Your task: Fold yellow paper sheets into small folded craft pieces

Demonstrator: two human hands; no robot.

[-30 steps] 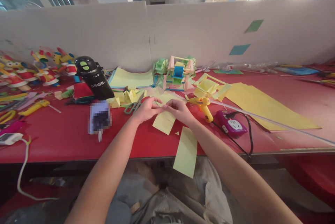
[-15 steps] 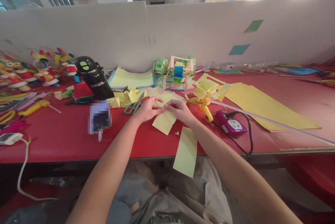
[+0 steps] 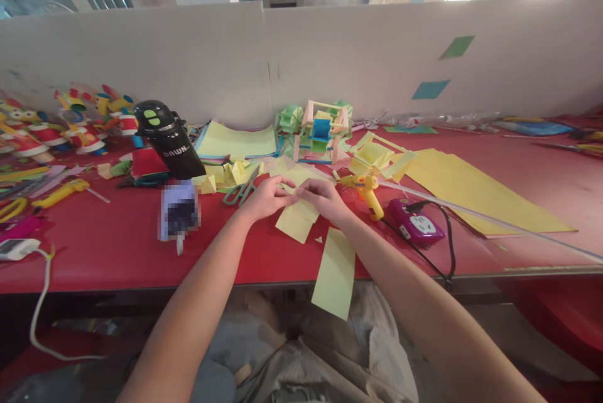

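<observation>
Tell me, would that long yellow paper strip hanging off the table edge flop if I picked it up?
Probably yes. The yellow paper strip looks thin and already droops over the red table edge, so it would likely bend and sag. It seems very light, and since much of it overhangs, a small nudge might slide it off.

A small box (image 3: 179, 217) by the black bottle (image 3: 168, 148) is blurred. Both hands cover part of the yellow paper (image 3: 296, 220).

left hand (image 3: 264, 198): I've got it pinching the yellow paper piece (image 3: 296, 218)
right hand (image 3: 324, 199): pressing the same piece, fingertips meeting the left's
scissors (image 3: 241, 189): just left of my hands
glue gun (image 3: 365, 191): right beside, on the red table (image 3: 113, 246)
</observation>
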